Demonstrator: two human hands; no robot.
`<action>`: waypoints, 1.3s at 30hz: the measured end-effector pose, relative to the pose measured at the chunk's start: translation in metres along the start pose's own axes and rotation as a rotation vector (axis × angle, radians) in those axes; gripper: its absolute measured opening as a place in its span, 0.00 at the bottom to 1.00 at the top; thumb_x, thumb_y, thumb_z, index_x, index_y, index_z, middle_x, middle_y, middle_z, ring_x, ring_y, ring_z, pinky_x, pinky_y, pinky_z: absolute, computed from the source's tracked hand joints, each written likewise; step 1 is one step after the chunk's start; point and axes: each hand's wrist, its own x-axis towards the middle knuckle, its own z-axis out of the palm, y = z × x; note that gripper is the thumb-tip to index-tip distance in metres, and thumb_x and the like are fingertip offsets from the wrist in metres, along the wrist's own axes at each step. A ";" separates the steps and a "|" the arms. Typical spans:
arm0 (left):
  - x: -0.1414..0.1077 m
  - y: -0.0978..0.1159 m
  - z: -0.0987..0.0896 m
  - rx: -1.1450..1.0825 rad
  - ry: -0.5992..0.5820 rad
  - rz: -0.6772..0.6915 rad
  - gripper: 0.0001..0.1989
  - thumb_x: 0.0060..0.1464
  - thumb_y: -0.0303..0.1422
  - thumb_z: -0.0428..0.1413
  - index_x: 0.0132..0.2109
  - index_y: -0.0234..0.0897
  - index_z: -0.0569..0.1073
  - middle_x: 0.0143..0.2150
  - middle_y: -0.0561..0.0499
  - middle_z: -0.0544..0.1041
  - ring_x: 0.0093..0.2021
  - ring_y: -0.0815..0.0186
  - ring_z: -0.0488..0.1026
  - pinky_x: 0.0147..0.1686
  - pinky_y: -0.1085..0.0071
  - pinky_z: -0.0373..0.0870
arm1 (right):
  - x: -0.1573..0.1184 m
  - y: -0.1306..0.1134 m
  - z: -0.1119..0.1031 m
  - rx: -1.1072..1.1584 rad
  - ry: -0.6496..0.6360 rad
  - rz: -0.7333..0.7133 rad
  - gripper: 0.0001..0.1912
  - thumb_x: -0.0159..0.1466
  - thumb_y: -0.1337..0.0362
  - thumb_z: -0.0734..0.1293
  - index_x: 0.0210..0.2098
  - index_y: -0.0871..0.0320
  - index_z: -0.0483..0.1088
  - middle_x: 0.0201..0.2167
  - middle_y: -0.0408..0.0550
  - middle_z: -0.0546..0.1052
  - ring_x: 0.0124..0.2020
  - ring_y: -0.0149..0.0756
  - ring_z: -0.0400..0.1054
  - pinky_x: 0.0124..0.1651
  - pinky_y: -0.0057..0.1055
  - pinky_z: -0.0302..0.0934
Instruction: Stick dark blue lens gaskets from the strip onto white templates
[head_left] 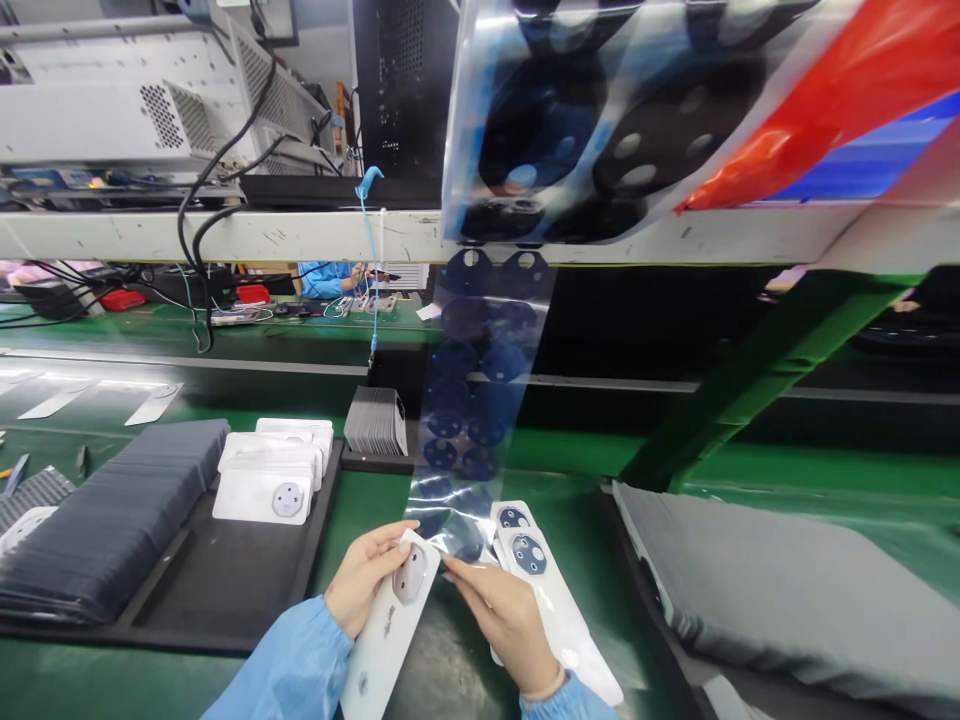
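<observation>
My left hand [367, 572] grips a white phone back panel [390, 640] by its upper end, thumb beside the round camera area. The panel tilts, its top leaning right. My right hand [502, 610] is closed in a pinch just right of the panel's top corner, at the lower edge of a clear film strip [469, 400]. What its fingertips hold is too small to make out. The strip hangs from above and carries rows of dark round stickers with holes. Partly behind my right hand lie overlapping white panels [559, 610] with dark round stickers on them.
On the left, a black tray [240, 590] bears a long row of grey sheets [112, 510] and stacked white panels [262, 475]. A small grey stack [376, 420] stands behind. At right are a grey cloth-like cover [795, 590] and a green post [757, 390]. A white beam [300, 237] crosses above.
</observation>
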 end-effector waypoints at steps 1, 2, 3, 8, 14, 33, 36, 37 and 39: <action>0.000 0.001 0.000 -0.015 0.019 0.006 0.22 0.38 0.34 0.72 0.43 0.32 0.81 0.31 0.46 0.83 0.27 0.69 0.76 0.31 0.77 0.71 | 0.000 -0.001 -0.001 -0.084 -0.016 -0.057 0.15 0.67 0.67 0.63 0.49 0.51 0.76 0.32 0.47 0.82 0.29 0.38 0.76 0.33 0.33 0.71; 0.000 0.003 -0.001 -0.029 0.040 0.014 0.22 0.38 0.34 0.72 0.43 0.32 0.81 0.30 0.47 0.82 0.27 0.70 0.76 0.30 0.77 0.71 | 0.001 -0.002 -0.002 -0.174 -0.026 -0.112 0.15 0.67 0.68 0.62 0.50 0.50 0.76 0.32 0.47 0.82 0.29 0.37 0.75 0.33 0.33 0.70; 0.001 0.004 -0.001 -0.041 0.061 0.022 0.22 0.38 0.34 0.72 0.43 0.32 0.81 0.30 0.47 0.83 0.27 0.71 0.76 0.30 0.78 0.71 | 0.001 -0.003 -0.004 -0.261 -0.028 -0.158 0.15 0.67 0.68 0.62 0.50 0.50 0.76 0.30 0.47 0.81 0.28 0.36 0.74 0.32 0.32 0.68; 0.002 0.005 -0.003 -0.061 0.103 0.046 0.23 0.36 0.34 0.72 0.43 0.33 0.80 0.30 0.48 0.83 0.27 0.71 0.76 0.29 0.78 0.71 | 0.004 -0.011 -0.007 -0.467 0.040 -0.237 0.10 0.64 0.64 0.67 0.41 0.51 0.80 0.19 0.44 0.69 0.20 0.33 0.63 0.22 0.30 0.57; 0.006 0.002 -0.009 -0.007 0.159 0.108 0.26 0.35 0.36 0.72 0.44 0.33 0.79 0.34 0.47 0.83 0.32 0.69 0.77 0.34 0.77 0.72 | 0.007 -0.023 -0.011 -0.003 0.090 -0.022 0.03 0.58 0.64 0.71 0.31 0.51 0.79 0.37 0.51 0.74 0.40 0.44 0.70 0.43 0.42 0.67; -0.015 -0.025 0.021 0.221 0.116 0.242 0.26 0.50 0.44 0.63 0.52 0.39 0.67 0.45 0.40 0.81 0.33 0.57 0.81 0.31 0.68 0.76 | 0.008 -0.025 0.010 0.597 0.247 0.721 0.15 0.50 0.52 0.77 0.27 0.57 0.78 0.27 0.48 0.80 0.29 0.40 0.74 0.34 0.32 0.71; -0.017 -0.022 0.021 0.219 0.127 0.263 0.21 0.51 0.44 0.62 0.49 0.40 0.70 0.59 0.37 0.73 0.34 0.58 0.81 0.29 0.68 0.76 | 0.010 -0.027 0.010 0.592 0.257 0.768 0.16 0.48 0.51 0.77 0.26 0.57 0.76 0.25 0.47 0.79 0.27 0.40 0.73 0.29 0.29 0.68; -0.017 -0.021 0.021 0.221 0.141 0.278 0.20 0.50 0.44 0.62 0.47 0.40 0.71 0.63 0.38 0.68 0.34 0.58 0.81 0.29 0.68 0.76 | 0.009 -0.027 0.011 0.590 0.255 0.777 0.17 0.48 0.50 0.77 0.26 0.57 0.76 0.24 0.47 0.79 0.27 0.39 0.73 0.28 0.29 0.67; -0.017 -0.020 0.021 0.216 0.163 0.303 0.17 0.49 0.44 0.62 0.43 0.40 0.73 0.68 0.39 0.60 0.36 0.58 0.81 0.30 0.67 0.77 | 0.008 -0.027 0.012 0.586 0.244 0.800 0.17 0.48 0.50 0.77 0.26 0.57 0.76 0.23 0.47 0.78 0.27 0.38 0.72 0.27 0.27 0.65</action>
